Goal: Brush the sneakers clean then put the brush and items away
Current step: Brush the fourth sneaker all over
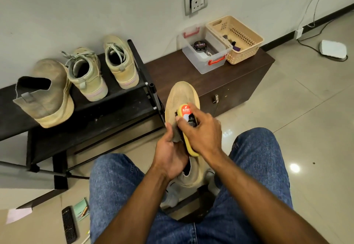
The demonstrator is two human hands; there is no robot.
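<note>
I hold a beige knit sneaker above my lap, toe pointing away. My left hand grips its collar from the left side. My right hand grips a yellow shoe brush with an orange label and presses it on the sneaker's upper. The matching beige sneaker stands on the black shoe rack at the left, beside two greenish lace-up sneakers.
A dark wooden cabinet by the wall carries a clear box with a polish tin and a beige basket. A remote and notepad lie on the floor at the left. A white device sits at the far right.
</note>
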